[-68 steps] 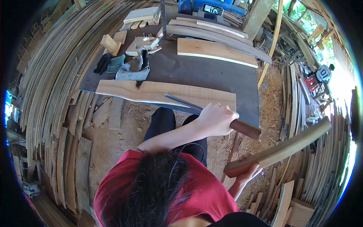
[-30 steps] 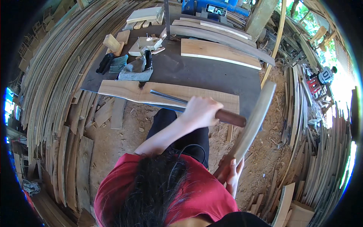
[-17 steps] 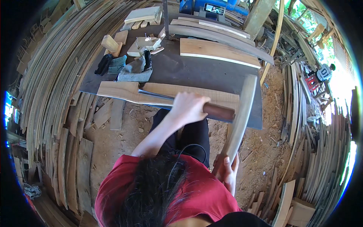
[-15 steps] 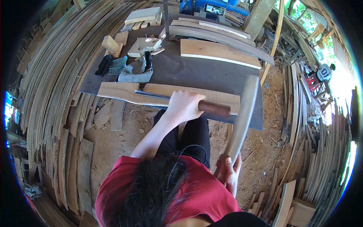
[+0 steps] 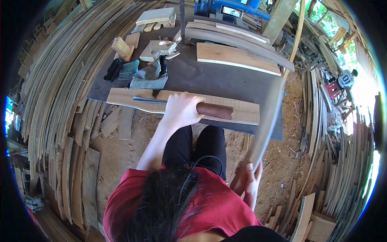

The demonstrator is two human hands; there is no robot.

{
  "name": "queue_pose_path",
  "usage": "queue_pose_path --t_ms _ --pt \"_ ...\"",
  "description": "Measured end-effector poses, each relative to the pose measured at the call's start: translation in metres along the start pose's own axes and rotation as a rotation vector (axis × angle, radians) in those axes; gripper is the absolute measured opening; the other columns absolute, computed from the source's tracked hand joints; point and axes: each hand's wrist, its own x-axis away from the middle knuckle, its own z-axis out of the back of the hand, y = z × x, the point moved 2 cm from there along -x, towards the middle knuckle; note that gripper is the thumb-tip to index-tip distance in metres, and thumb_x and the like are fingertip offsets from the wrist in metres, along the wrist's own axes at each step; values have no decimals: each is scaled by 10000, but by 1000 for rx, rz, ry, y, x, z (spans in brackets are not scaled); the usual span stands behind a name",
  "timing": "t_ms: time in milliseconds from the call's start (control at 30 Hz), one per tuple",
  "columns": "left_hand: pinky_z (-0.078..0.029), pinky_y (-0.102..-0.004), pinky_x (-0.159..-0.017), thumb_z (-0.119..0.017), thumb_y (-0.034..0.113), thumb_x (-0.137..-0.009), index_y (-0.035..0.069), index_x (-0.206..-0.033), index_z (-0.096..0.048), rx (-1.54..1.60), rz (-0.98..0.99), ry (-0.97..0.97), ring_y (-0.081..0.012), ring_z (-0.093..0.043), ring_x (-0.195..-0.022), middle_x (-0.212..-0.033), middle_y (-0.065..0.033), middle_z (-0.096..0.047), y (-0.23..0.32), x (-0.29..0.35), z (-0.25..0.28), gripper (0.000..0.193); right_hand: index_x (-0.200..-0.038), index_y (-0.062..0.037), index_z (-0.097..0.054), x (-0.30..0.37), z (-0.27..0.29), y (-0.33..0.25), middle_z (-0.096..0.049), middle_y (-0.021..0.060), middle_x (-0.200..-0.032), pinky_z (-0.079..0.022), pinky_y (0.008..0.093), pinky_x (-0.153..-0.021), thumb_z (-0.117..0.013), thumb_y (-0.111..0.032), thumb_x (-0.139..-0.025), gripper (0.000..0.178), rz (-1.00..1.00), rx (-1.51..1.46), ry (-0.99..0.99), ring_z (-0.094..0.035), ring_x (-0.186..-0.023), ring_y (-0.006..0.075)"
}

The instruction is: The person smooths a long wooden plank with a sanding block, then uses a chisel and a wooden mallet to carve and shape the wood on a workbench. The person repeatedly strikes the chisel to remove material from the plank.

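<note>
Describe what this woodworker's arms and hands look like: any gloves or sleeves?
No gloves: both the left hand and right hand are bare. The forearms are uncovered too; a red short-sleeved shirt ends near the shoulders. No watch, rings or bands are visible.

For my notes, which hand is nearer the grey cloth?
Left. The left hand grips the tool near the grey cloth; the right hand holds a wood strip off the table.

Tabletop [image 5: 225, 80] dark grey. Planks [image 5: 238, 58] pale tan with grain streaks. Tool handle [image 5: 215, 111] reddish-brown, blade [image 5: 149, 99] dark steel. Shirt [image 5: 225, 201] red, trousers [image 5: 197, 145] black. At 11 o'clock: cloth [image 5: 149, 76] grey-blue.
</note>
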Motion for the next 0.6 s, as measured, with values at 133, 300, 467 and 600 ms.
queue_pose_path --t_ms 133,300,467,600 --pt "-490 -395 -590 -705 263 -594 169 -775 -674 -12 13 -21 -285 -627 -652 -652 -92 -625 -1 2 1 207 -1223 -15 -358 0 -8 10 -580 140 -858 -501 333 -550 -613 -358 -844 571 -3 -107 88 -595 -656 221" --pt "-485 -396 -581 -701 227 -590 165 -733 -656 -52 -13 15 -281 -624 -644 -640 -82 -620 -15 3 3 163 -1101 24 -508 -2 -36 7 -587 97 -822 -438 333 -698 -631 -334 -803 482 28 277 -223 -541 -781 151" --pt "-481 -386 -574 -700 203 -582 149 -714 -641 13 -20 38 -277 -621 -638 -623 -76 -612 -27 9 15 155 -1159 -4 -393 -15 -30 -1 -556 125 -766 -471 309 -531 -604 -400 -829 556 91 44 -118 -563 -613 196" --pt "-482 -383 -575 -695 204 -585 150 -724 -641 15 -15 45 -275 -621 -636 -629 -72 -613 -27 6 14 158 -1175 -19 -359 -4 -51 13 -561 146 -794 -481 340 -536 -597 -403 -835 565 3 -106 -78 -571 -626 221"
